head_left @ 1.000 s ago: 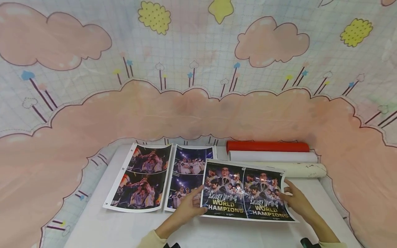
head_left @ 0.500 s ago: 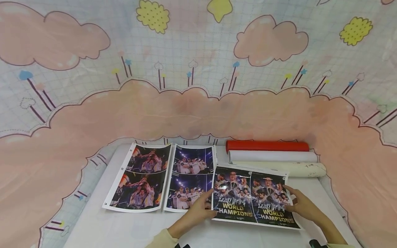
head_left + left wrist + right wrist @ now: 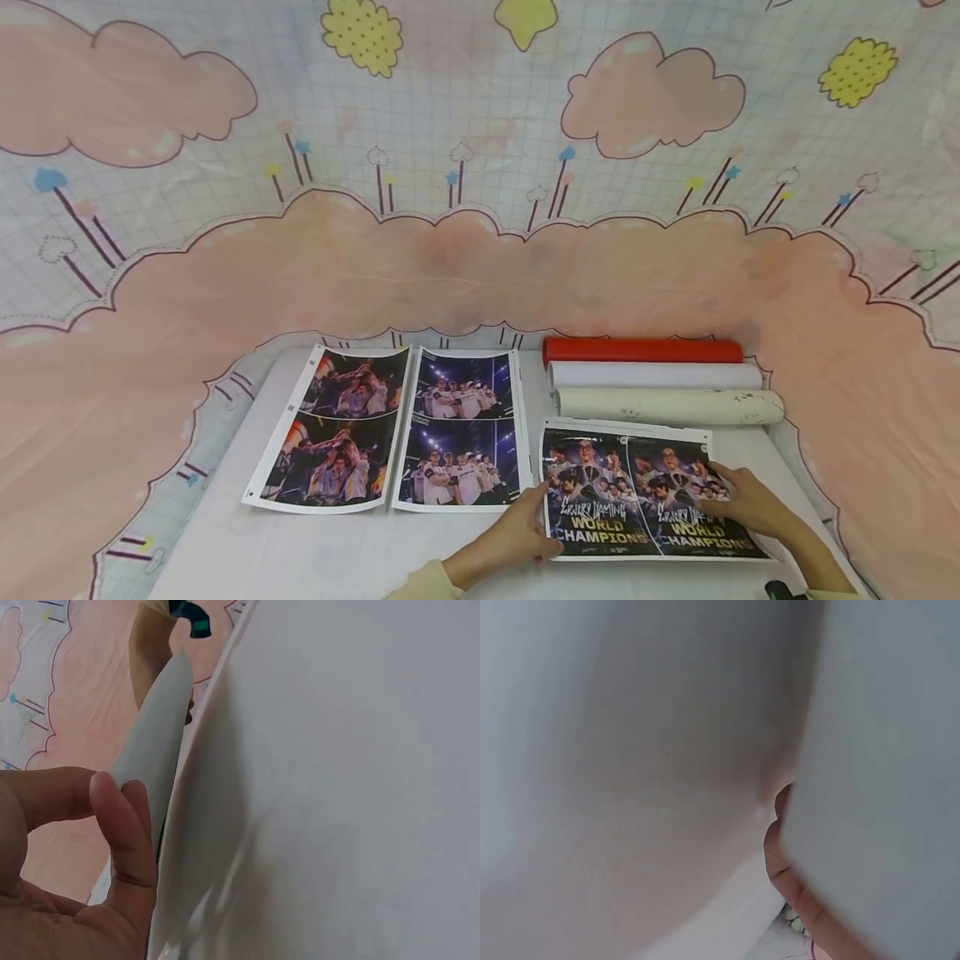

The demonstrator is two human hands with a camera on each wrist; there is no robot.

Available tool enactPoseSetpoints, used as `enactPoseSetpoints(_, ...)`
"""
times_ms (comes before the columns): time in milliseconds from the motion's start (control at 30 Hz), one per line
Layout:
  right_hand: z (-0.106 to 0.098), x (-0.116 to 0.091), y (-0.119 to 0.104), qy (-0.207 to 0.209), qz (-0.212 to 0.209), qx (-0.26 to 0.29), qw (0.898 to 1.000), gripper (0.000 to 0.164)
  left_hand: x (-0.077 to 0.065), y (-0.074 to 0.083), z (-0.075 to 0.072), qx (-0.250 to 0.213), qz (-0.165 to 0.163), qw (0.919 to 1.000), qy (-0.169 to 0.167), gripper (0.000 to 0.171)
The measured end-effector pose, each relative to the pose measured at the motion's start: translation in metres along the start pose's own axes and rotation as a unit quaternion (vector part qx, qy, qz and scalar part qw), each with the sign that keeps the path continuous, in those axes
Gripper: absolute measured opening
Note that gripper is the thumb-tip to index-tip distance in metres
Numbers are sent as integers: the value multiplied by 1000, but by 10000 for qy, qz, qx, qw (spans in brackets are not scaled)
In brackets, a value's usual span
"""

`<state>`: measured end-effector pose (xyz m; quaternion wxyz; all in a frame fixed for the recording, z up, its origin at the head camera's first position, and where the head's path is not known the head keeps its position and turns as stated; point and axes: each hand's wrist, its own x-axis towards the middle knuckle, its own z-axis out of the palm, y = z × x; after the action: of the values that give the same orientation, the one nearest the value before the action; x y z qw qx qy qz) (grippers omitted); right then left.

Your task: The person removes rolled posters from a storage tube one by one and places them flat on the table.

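A glossy printed poster sheet (image 3: 637, 492), with two matching panels reading "World Champions", is held between both hands at the right front of the table. My left hand (image 3: 517, 533) pinches its left edge, thumb near the lower corner. By its right edge, my right hand (image 3: 753, 504) grips the sheet with fingers partly behind it. Thumb and fingers of the left hand (image 3: 97, 855) meet at the edge in the left wrist view, where the sheet's pale back (image 3: 154, 750) shows. In the right wrist view, the back of the sheet (image 3: 885, 787) hides part of the right hand (image 3: 799, 896).
Two photo sheets lie side by side on the white table (image 3: 217, 550): a dark orange one (image 3: 341, 429) and a blue-purple one (image 3: 465, 429). Behind the poster lie a red roll (image 3: 641, 350), a white roll (image 3: 656, 376) and a cream roll (image 3: 667, 406). A cloud-patterned cloth (image 3: 450, 275) surrounds the table.
Both hands have carried the poster sheet rightward and toward the front of the table. It now overlaps neither the blue-purple photo sheet nor most of the cream roll. The grips look unchanged.
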<state>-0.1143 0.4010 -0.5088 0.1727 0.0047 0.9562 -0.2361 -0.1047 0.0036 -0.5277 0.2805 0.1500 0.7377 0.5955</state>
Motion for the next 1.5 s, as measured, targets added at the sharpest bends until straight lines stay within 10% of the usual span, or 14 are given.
enactPoseSetpoints(533,-1,6,10,-7,380,-13,9993,98,14,-6,26,-380,-324,9987,105,94)
enactPoseSetpoints(900,10,11,11,544,604,-510,9954,102,8,-9,24,1028,59,9936,465,87)
enactPoseSetpoints(1167,9,4,1,846,701,-963,9893,97,0,-3,11,751,170,9933,857,67)
enactPoseSetpoints(1500,-6,-3,-46,2024,-340,-571,9771,71,-17,3,-32,-141,1094,9848,1341,40)
